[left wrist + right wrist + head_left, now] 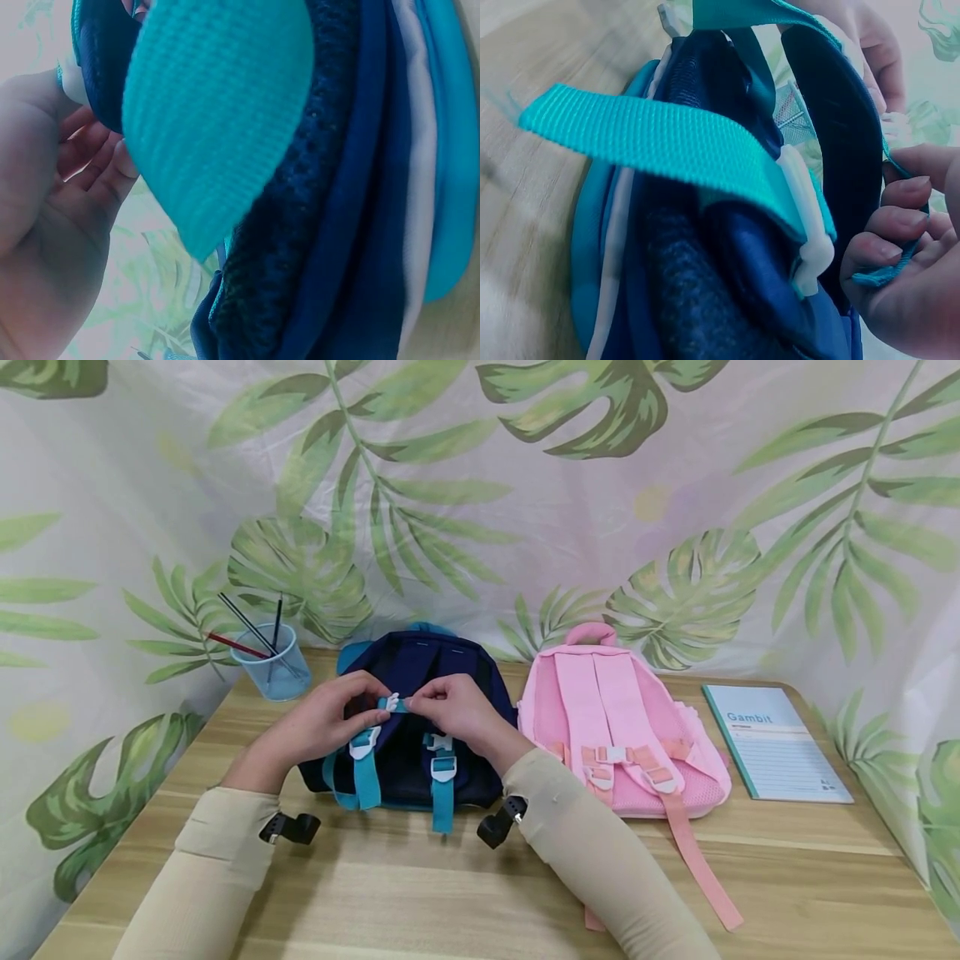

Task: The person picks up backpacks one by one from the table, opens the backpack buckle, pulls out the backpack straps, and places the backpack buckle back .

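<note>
A navy backpack (480,781) with teal webbing lies on the table, its shoulder straps facing up. Above it, my left hand (318,720) pinches a white buckle piece (392,702) between thumb and fingers. Teal webbing (402,705) runs from that piece to my right hand (467,712), which pinches it. In the right wrist view, a webbing end (881,277) pokes out from the curled fingers. White strap adjusters (443,767) sit on both shoulder straps, with loose teal tails (442,810) hanging below. Another white buckle piece (438,742) shows on the right shoulder strap.
A pink backpack (540,710) lies right of the navy one, its front chest buckle (611,755) joined. A long pink strap tail (701,864) trails toward the front. Farther right lies a notebook (780,743). A blue mesh cup (281,681) with pencils stands at the back left.
</note>
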### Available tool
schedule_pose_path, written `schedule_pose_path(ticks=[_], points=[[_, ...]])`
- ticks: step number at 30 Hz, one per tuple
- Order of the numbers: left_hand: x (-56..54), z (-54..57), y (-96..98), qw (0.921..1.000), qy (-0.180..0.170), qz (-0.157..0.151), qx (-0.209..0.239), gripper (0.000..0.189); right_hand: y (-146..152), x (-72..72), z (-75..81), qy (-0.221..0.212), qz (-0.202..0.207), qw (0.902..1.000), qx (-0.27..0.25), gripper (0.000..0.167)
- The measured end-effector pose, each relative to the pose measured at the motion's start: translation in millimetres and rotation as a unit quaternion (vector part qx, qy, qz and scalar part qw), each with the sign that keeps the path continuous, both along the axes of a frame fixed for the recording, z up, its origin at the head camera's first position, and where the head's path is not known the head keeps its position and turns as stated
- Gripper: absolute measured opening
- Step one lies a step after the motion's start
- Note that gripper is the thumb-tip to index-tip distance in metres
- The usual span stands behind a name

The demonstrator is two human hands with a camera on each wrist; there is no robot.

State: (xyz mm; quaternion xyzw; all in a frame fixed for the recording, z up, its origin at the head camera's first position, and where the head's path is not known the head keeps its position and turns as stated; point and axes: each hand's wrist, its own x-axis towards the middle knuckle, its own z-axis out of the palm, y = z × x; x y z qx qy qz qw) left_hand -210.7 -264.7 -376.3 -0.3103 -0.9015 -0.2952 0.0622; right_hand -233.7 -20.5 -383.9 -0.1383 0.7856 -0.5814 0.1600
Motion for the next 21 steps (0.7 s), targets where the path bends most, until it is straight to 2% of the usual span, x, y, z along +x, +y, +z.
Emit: schedule_pose_path(ticks=[7,13,21], points=[[-0.6,0.9,3.7,0.9999,-0.008,-0.006,0.007,0.019,-3,0.5,4.2,0.006,0.01,0.9999,0.012,0.017],[-1.2,1.3,3.3,0.9998,-0.002,-0.011,0.014,0.018,6,-1.1,4.6,-0.007,0.027,0.9996,0.006,0.022],[-2.9,-1.6,-0.5,1.0,-0.004,-0.007,0.005,0.021,21,-6.4,0.5,-0.02,0.07,0.9972,0.015,0.03]])
